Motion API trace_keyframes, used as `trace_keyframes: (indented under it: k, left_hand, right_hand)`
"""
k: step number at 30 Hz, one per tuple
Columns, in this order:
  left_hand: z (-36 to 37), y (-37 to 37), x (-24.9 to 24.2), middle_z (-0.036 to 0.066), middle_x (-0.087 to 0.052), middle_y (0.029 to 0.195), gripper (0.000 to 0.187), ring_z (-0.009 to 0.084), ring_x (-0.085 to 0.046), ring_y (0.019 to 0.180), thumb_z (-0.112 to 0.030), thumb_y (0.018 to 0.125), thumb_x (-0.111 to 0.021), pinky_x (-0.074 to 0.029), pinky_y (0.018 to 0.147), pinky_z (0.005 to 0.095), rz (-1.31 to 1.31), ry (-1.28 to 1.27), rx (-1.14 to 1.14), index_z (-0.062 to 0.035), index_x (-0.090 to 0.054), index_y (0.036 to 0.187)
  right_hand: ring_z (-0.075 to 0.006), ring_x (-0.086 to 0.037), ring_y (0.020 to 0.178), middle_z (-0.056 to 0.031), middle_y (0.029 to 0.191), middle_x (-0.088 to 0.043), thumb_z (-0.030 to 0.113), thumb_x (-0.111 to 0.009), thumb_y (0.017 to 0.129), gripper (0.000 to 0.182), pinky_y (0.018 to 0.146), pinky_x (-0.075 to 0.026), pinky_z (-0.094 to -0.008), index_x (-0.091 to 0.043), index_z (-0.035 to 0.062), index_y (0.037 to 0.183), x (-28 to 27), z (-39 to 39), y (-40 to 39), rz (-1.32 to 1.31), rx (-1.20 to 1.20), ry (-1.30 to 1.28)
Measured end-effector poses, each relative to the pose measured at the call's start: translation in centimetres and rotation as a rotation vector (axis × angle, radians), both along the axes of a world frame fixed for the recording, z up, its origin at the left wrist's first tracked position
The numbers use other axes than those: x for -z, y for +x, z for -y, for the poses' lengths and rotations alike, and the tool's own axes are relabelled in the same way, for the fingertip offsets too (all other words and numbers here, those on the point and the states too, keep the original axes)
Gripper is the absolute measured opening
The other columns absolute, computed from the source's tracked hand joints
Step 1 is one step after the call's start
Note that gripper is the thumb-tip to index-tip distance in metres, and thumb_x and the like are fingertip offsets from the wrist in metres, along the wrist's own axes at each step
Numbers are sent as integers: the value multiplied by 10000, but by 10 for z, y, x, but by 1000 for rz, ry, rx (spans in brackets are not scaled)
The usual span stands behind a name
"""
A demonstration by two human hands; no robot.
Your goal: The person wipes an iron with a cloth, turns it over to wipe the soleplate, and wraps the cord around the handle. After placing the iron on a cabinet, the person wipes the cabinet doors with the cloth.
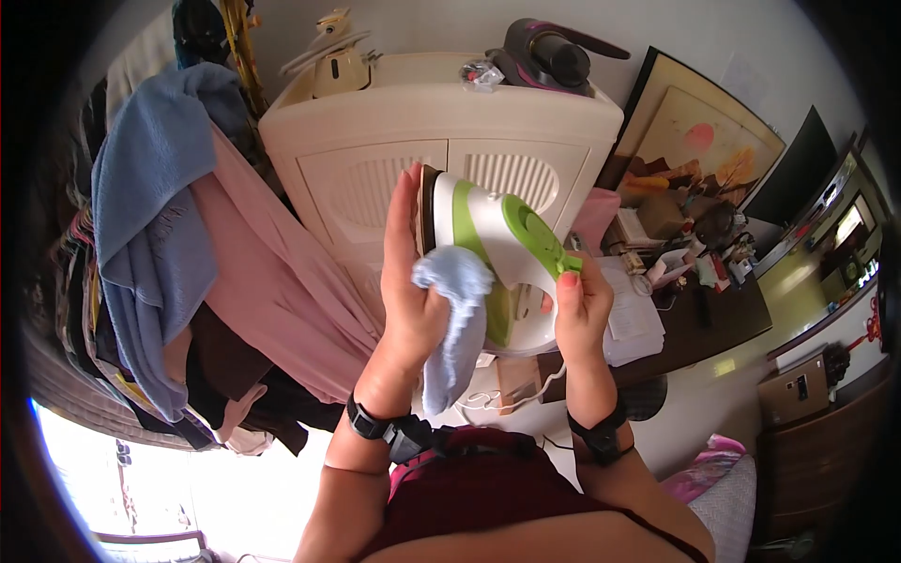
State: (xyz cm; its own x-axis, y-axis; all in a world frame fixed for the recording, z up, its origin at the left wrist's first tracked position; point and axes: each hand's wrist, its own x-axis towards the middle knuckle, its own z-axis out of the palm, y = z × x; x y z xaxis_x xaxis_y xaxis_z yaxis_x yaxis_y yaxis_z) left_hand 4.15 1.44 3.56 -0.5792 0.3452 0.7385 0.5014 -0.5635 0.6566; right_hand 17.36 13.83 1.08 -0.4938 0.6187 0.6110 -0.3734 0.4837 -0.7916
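A white and green clothes iron point(474, 220) is held up in front of me, its dark soleplate turned to the left. My right hand point(584, 310) is closed round the iron's handle, with the thumb near the green dial end. On the other side, my left hand point(408, 291) has its fingers stretched along the soleplate. A light blue cloth point(457, 328) hangs from that hand, pinched by the thumb against the iron's lower side. The white power cord point(497, 403) drops below the iron.
A cream cabinet point(422, 117) stands ahead, bearing a dark appliance point(549, 56) and a small cream device point(341, 73). Clothes hang at left, among them a blue towel point(155, 188) and a pink garment point(272, 253). Right, a dark desk point(718, 314) carries papers point(633, 324) and a framed picture point(694, 131).
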Motion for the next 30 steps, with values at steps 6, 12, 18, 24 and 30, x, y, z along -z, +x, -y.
trace_keyframes:
  k: [6, 12, 18, 24, 30]
  left_hand:
    - [2, 12, -7, 298, -333, 1389, 1121, 422, -370, 1289, -178, 601, -847, -360, 1042, 447, -348, -343, -555, 47, -147, 1447]
    - [3, 12, -9, 260, -401, 1344, 1117, 361, -470, 1216, -175, 584, -879, -383, 1022, 405, -174, -248, -467, 31, -189, 1438]
    - [7, 6, -18, 158, -556, 1197, 869, 221, -560, 1083, -142, 696, -838, -453, 929, 331, 22, -171, -292, 10, -335, 1388]
    - [3, -7, -5, 178, -531, 1161, 1049, 273, -559, 1043, -262, 629, -882, -458, 911, 378, -94, -192, -296, 13, -256, 1424]
    - [12, 13, -18, 194, -522, 1202, 1285, 309, -534, 1130, -411, 449, -919, -421, 977, 397, -222, -405, -523, -10, -206, 1441]
  right_hand:
    - [-93, -607, 613, -37, 701, -611, 300, -670, 889, 315, 562, -462, -222, -588, -4, 901, -11, 14, 2, 37, -24, 74]
    - [-91, -583, 602, -43, 700, -607, 274, -668, 891, 294, 561, -452, -224, -585, -8, 898, -11, 10, 3, 52, -9, 181]
    - [-92, -520, 571, -30, 645, -577, 265, -668, 890, 276, 534, -421, -236, -591, 0, 891, -8, 10, 4, 74, 31, 167]
    - [-97, -531, 561, -38, 640, -583, 260, -678, 881, 265, 532, -431, -235, -599, 8, 884, -5, 11, -2, 91, 55, 198]
    - [-103, -528, 541, -30, 620, -572, 281, -677, 880, 281, 514, -426, -250, -602, 10, 892, 0, 8, -5, 81, 9, 178]
